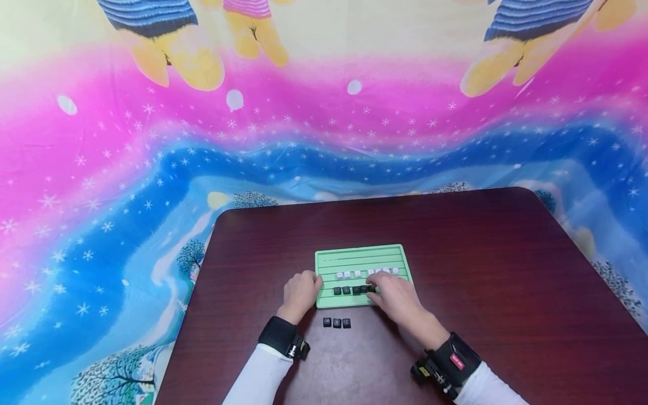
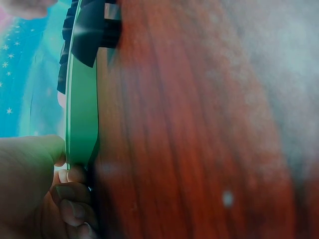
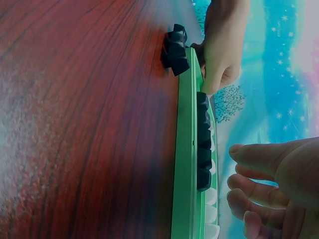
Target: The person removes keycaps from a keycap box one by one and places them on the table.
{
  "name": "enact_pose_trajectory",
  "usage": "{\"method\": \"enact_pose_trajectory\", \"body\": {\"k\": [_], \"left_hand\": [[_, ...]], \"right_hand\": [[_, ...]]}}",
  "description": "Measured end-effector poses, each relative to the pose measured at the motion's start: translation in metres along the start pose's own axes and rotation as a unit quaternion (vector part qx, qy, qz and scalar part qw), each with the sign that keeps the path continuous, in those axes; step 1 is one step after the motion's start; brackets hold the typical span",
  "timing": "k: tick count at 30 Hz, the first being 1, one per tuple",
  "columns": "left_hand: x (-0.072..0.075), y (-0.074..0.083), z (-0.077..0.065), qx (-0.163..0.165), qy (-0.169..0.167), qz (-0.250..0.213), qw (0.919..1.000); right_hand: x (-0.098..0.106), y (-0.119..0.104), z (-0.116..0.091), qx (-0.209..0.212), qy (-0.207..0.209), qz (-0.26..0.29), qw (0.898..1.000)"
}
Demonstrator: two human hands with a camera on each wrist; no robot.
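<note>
A light green tray with raised ridges lies on the table. At its left edge my left hand grips it, thumb on the rim and the other fingers curled at the side. White keycaps stand along one ridge; a row of black keycaps stands nearer to me. My right hand is over the right end of the black row. The right wrist view shows its fingers loosely bent beside the row, with nothing between them. Three loose black keycaps lie in front of the tray.
The dark reddish-brown table extends around the tray on all sides. Behind it hangs a colourful cloth with snowflakes and trees, reaching down past the table's far edge. Black bands with cameras sit on both wrists.
</note>
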State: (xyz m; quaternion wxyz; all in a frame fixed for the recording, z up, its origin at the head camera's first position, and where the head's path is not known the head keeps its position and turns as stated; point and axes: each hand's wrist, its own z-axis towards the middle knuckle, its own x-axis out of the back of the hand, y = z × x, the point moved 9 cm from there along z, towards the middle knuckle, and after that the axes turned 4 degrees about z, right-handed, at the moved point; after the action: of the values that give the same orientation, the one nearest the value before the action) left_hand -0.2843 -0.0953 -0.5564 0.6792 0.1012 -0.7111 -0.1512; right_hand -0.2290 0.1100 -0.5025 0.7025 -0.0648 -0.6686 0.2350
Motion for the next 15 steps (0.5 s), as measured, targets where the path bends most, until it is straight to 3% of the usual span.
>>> {"method": "enact_pose_trajectory", "body": {"k": [15], "left_hand": [[0.0009,-0.0003,-0.0011,0.002,0.003,0.007,1.0]], "right_hand": [[-0.0074,0.0091,0.0037,0.01,0.007,-0.014,1.0]]}}
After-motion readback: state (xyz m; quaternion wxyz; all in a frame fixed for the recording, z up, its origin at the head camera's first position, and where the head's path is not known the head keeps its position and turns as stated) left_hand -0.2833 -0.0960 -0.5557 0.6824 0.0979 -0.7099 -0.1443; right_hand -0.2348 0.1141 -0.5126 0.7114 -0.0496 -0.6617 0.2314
